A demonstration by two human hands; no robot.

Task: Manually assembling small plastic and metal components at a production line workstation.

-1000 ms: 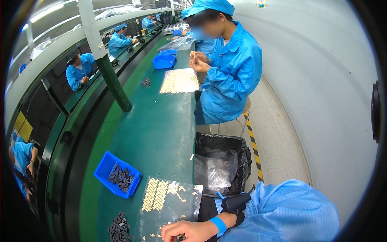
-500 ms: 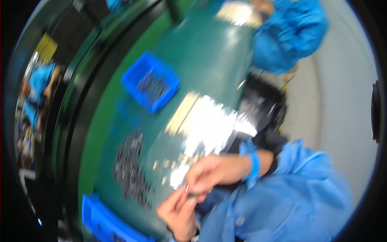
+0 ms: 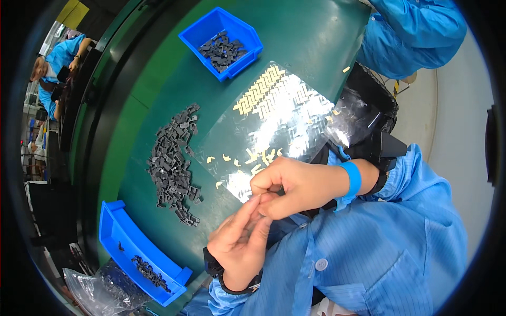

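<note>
My left hand [image 3: 240,245] and my right hand [image 3: 305,185] meet over the near edge of the table, fingertips pressed together. Whatever is pinched there is too small and too covered by fingers to make out. Just beyond the right hand lies a clear shiny sheet [image 3: 224,138] bearing rows of small yellow L-shaped pieces [image 3: 259,90]. Several loose yellow bits [image 3: 255,157] are scattered on its near part. Left of the sheet spreads a heap of small black plastic parts [image 3: 171,166].
A blue bin [image 3: 192,39] with black parts stands at the far side. Another blue bin [image 3: 113,231] with small dark pieces sits at the near left, by a clear plastic bag [image 3: 92,289]. At the right edge is a black bag [image 3: 382,100]. A co-worker's blue sleeve [image 3: 411,34] reaches in at far right.
The view has shifted and sharpened, with the table's things appearing higher. My hands remain together; the small dark bit seen between their fingertips before is now hidden.
</note>
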